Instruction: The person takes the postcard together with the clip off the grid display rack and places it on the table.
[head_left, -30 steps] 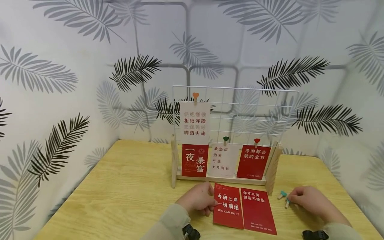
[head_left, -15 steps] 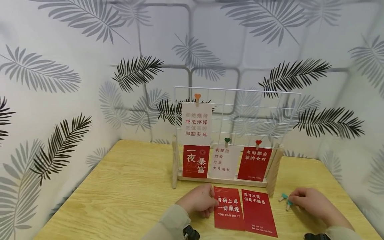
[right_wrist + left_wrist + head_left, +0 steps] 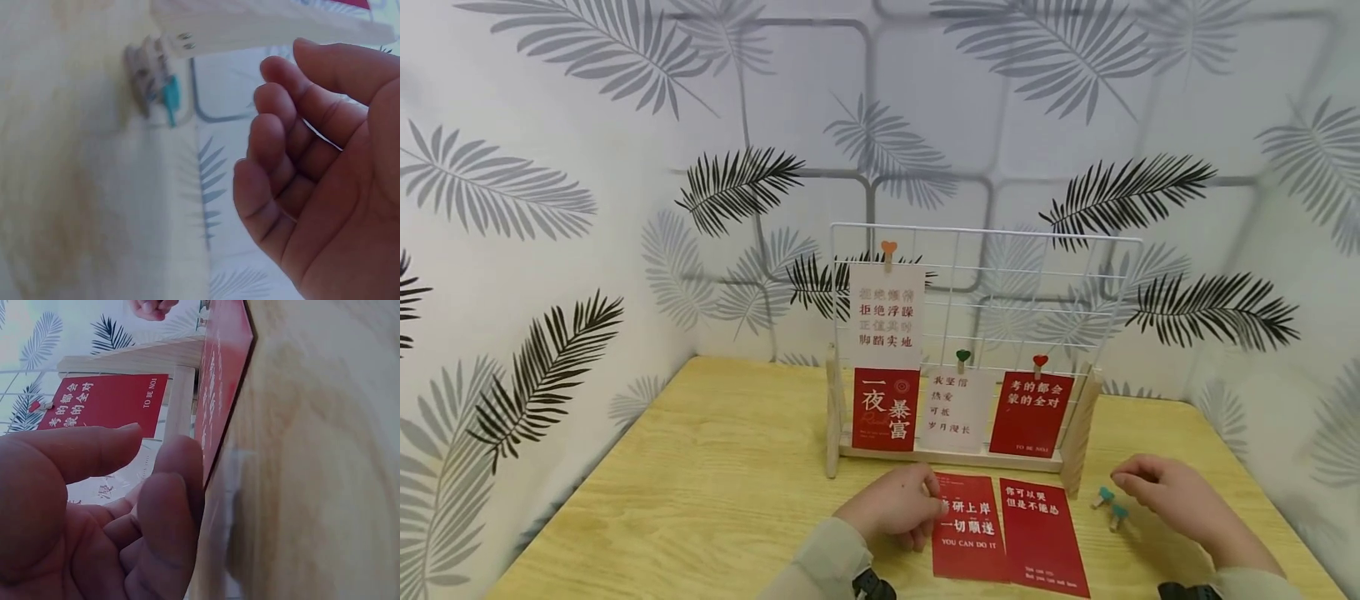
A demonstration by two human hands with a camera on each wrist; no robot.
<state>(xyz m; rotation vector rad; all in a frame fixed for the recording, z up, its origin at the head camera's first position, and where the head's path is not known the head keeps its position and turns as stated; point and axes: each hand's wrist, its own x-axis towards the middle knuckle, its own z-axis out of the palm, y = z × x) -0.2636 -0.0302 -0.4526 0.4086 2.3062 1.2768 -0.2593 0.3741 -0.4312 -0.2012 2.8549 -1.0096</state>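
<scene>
the left hand (image 3: 895, 510) rests on the worktop (image 3: 700, 483) with curled fingers (image 3: 172, 506) pressed to the left edge of the near red card (image 3: 967, 527), as it did a second ago; whether the grip truly pinches the card cannot be told. the right hand (image 3: 1165, 492) has lifted off the two teal clips (image 3: 1111, 507) it was touching; its grip is now loosely curled and empty, just beside them. both clips lie on the worktop, right of the second red card (image 3: 1045, 537), before the wire rack (image 3: 985, 300).
</scene>
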